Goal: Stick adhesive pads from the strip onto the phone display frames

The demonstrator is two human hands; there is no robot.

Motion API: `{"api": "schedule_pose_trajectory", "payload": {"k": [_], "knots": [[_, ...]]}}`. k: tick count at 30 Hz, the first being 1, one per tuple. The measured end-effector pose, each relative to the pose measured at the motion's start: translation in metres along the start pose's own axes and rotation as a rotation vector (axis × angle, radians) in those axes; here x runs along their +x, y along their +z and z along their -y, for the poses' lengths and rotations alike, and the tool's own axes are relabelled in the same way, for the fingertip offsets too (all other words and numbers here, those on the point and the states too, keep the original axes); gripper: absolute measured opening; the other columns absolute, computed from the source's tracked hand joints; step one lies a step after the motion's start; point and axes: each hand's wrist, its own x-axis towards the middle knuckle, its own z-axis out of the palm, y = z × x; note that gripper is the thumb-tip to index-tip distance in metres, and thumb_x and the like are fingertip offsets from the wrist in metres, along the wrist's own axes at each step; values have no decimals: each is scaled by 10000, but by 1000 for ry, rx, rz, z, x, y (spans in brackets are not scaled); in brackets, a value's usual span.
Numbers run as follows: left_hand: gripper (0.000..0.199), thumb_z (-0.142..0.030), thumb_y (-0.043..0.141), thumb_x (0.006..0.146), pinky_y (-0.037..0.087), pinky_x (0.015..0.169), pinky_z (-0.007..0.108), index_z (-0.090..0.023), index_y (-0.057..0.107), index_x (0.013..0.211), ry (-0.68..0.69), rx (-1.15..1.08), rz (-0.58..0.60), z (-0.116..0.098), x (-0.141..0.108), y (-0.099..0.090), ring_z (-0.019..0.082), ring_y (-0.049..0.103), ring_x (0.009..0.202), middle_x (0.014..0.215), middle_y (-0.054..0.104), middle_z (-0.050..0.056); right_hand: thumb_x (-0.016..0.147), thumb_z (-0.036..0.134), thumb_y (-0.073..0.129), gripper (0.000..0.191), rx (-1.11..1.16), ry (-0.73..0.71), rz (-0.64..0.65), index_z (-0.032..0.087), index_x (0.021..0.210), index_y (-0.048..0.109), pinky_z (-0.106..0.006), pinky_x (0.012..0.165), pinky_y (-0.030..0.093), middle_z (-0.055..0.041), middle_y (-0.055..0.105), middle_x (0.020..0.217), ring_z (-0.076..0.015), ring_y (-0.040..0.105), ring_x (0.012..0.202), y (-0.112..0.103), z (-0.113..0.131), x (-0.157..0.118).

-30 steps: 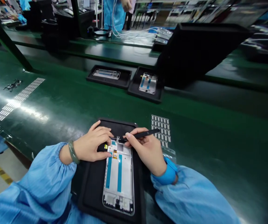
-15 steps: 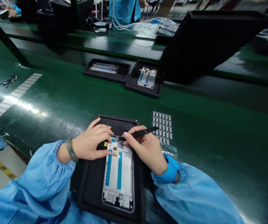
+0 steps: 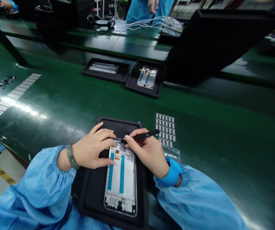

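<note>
A silver phone frame (image 3: 116, 175) with two blue strips and a small orange flex piece lies in a black tray (image 3: 93, 188) in front of me. My left hand (image 3: 93, 147) rests on the frame's upper left edge, fingers spread, thumb lower down on the same side. Black tweezers (image 3: 143, 135) are pinched in my right hand (image 3: 149, 151), their tips at the top end of the frame. Whether the tips grip anything is too small to tell. Beside my right hand lies a sheet of small grey parts (image 3: 165, 127).
Farther back, two black trays hold more phone frames (image 3: 103, 67) (image 3: 147, 77). A large black panel (image 3: 214, 44) leans at the back right. On the left lie a strip of pale labels (image 3: 14, 95) and small black pieces (image 3: 6, 82). A person in blue (image 3: 149, 9) stands beyond the bench.
My hands stay at the top of the phone frame with almost no shift. The view has moved slightly, and the person beyond the bench has moved to the right.
</note>
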Motion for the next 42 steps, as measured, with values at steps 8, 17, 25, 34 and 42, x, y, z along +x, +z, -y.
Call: {"api": "schedule_pose_trajectory", "payload": {"k": [8,17,25,34,42], "knots": [[474,-468,495,843,242,1083,512,-185,507,1223,0,201,27,-15,-2,2,277,429,1211,1269,499,130,819,328,594,134,-174,-144,11,206,794,545,-266,545,517,6,631,716,-141,644,562,0,6,0],[490,-428,462,869,215,1095,538,-147,464,1270,-133,292,-48,-34,-7,22,291,400,1260,1331,472,156,777,371,654,208,207,-51,-194,214,860,546,-323,690,589,-23,656,830,-173,683,718,-4,9,4],[493,-430,476,859,218,1104,515,-158,475,1270,-150,259,-78,-33,-7,23,280,395,1261,1325,474,138,823,286,609,116,99,-126,-36,212,899,561,-283,719,562,-38,667,923,-156,670,819,2,0,2],[516,-429,470,862,218,1105,516,-154,450,1297,-153,245,-74,-34,-7,23,283,395,1262,1326,475,136,821,295,596,114,-118,-197,-12,212,894,568,-333,749,545,-51,673,898,-188,661,827,0,-2,2],[507,-415,482,854,225,1102,516,-146,457,1283,-151,229,-93,-34,-7,22,281,403,1253,1311,486,141,826,249,580,56,-208,-331,-52,221,874,579,-326,752,539,-41,669,871,-182,651,831,3,1,-1]]}}
